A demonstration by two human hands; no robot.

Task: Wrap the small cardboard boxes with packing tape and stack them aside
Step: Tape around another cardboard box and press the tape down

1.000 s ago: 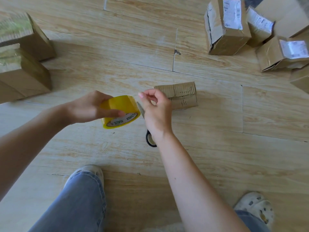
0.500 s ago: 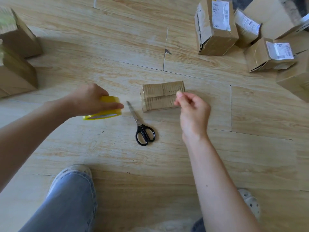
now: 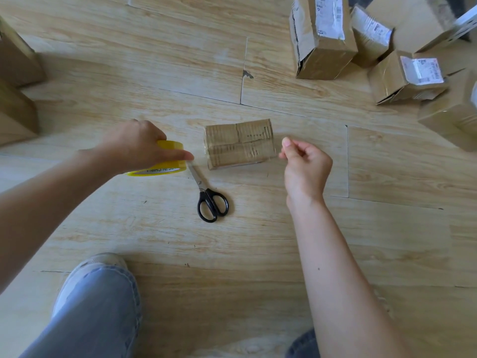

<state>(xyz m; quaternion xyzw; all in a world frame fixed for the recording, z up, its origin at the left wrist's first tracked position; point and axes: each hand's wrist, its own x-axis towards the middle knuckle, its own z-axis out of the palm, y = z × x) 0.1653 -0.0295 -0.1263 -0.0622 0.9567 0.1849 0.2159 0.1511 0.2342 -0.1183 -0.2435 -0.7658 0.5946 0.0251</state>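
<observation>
A small flattened cardboard box [image 3: 240,143] lies on the wooden floor at centre. My left hand [image 3: 134,146] grips a yellow roll of packing tape [image 3: 165,169] just left of the box, low near the floor. My right hand [image 3: 305,169] hovers at the box's right end with thumb and forefinger pinched together. A faint clear strip of tape seems to stretch from the roll across the box's near side to those fingers.
Black-handled scissors [image 3: 209,200] lie shut on the floor just in front of the box. Several labelled cardboard boxes [image 3: 322,40] crowd the far right. Taped boxes [image 3: 15,109] stand at the left edge. My knee and shoes are at the bottom.
My right hand moved from the roll rightward past the box, fingers still pinched. My left hand lowered the roll to the left of the box. The scissors came into full view.
</observation>
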